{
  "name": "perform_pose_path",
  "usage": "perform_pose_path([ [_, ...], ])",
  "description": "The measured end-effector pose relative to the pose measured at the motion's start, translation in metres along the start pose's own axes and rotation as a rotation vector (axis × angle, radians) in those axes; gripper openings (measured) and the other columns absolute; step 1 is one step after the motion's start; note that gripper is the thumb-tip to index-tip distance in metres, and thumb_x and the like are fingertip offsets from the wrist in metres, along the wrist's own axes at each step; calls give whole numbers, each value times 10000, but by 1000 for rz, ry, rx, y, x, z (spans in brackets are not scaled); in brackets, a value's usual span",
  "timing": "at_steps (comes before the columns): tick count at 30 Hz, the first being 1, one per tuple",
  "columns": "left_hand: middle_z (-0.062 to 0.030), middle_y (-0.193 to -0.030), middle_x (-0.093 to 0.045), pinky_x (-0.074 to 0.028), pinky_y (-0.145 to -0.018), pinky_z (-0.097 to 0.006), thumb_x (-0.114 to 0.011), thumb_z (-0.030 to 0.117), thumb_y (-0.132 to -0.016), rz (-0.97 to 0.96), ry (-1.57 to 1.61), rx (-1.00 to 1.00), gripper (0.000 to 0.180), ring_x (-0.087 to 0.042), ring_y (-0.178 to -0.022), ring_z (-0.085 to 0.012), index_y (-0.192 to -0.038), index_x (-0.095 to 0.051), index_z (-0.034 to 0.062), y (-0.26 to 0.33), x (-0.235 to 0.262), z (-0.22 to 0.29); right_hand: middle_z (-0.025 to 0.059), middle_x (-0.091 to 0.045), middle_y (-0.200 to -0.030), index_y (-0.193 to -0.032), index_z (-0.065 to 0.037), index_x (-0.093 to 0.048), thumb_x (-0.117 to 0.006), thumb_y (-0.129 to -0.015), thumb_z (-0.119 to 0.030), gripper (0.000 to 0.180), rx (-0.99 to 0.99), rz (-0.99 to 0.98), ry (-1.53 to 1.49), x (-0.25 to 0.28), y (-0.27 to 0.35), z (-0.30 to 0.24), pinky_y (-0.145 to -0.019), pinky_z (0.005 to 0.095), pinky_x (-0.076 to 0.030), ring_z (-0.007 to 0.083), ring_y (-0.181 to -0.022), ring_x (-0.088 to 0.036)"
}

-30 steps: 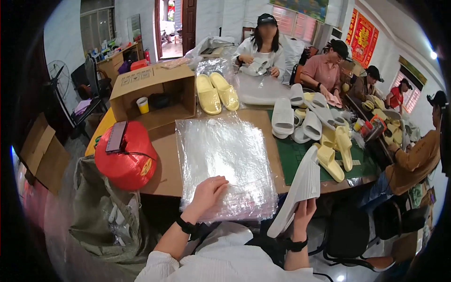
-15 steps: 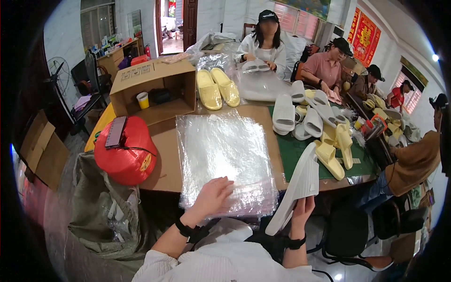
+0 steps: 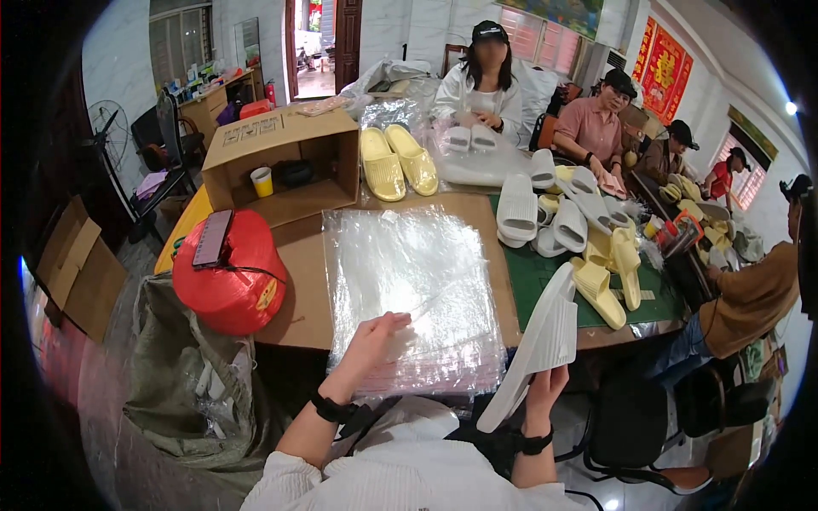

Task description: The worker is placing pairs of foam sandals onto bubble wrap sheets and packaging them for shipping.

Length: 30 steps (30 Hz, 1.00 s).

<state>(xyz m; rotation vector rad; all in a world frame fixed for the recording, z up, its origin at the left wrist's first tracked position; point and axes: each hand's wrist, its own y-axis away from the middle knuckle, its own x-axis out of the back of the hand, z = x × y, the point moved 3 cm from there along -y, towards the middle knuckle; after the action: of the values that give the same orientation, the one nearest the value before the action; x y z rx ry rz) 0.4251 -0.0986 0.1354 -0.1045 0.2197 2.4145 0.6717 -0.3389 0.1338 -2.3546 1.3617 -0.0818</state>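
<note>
My left hand [image 3: 372, 347] rests on a stack of clear plastic bags [image 3: 409, 264], its fingers stretched out over the top sheet. In my right hand [image 3: 547, 395] is a white slide slipper [image 3: 545, 332] with a ribbed strap, gripped from below and tilted upright at the table's front edge. Whether a second slipper lies behind it I cannot tell. Right of it, yellow slippers [image 3: 598, 292] and several white slippers [image 3: 568, 223] lie on a green mat [image 3: 545, 285]. A pair of yellow slippers in clear wrap [image 3: 396, 162] lies beyond the bags.
Left of the bags stand an open cardboard box [image 3: 281, 140] holding a yellow cup [image 3: 262, 181], and a red round object [image 3: 228, 285] with a phone [image 3: 213, 238] on top. A dark sack [image 3: 170, 400] hangs below. Co-workers handle slippers across the table; a black chair [image 3: 635, 417] stands at right.
My left hand has shifted slightly left and up on the bags, its fingers closer together. The right hand keeps the slipper almost where it was. Across the table, a co-worker's wrapped white slippers have moved lower.
</note>
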Motion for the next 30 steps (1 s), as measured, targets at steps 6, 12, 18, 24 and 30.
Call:
perform_pose_path([
  [6, -101, -1239, -681, -452, -1013, -321, -537, 329, -1032, -101, -203, -54, 386, -621, -1119, -206, -1255, -670, 45, 1, -8, -8, 99, -649, -1187, -1260, 62, -571, -554, -987, -71, 304, 91, -28, 8, -5, -1, 0, -922, 292, -471, 160, -1080, -606],
  [12, -224, -1309, -588, -425, -1068, -455, -746, 181, -826, 2, -994, -649, 424, -519, -1245, -400, -1198, -632, 13, 20, -20, 9, 91, -658, -1158, -1222, 61, -590, -572, -980, -68, 274, 96, -54, 27, -14, 2, -6, -913, 290, -463, 157, -1053, -605],
  [18, -149, -1163, -637, -505, -954, -430, -702, 145, -845, 19, -1059, -757, 257, -595, -1127, -355, -1084, -667, 60, 18, -23, 13, 88, -664, -1116, -1180, 61, -599, -594, -931, -44, 270, 179, -92, 4, -28, 9, -19, -875, 305, -485, 154, -1006, -614],
  [24, -138, -1002, -717, -549, -815, -427, -640, 226, -931, 168, -905, -390, 204, -683, -913, -342, -1046, -727, 82, -4, -16, 18, 170, -648, -991, -1128, 2, -626, -690, -803, -95, 345, 298, -586, 346, -41, 22, -5, -690, 352, -515, 283, -794, -658],
  [30, -125, -1030, -736, -582, -696, -341, -655, 169, -927, 263, -558, -448, 190, -720, -867, -288, -1049, -741, 51, -10, -4, 40, 222, -649, -919, -1114, -12, -635, -687, -882, -241, 331, 285, -909, 548, -59, 37, -42, -715, 466, -525, 413, -798, -641],
])
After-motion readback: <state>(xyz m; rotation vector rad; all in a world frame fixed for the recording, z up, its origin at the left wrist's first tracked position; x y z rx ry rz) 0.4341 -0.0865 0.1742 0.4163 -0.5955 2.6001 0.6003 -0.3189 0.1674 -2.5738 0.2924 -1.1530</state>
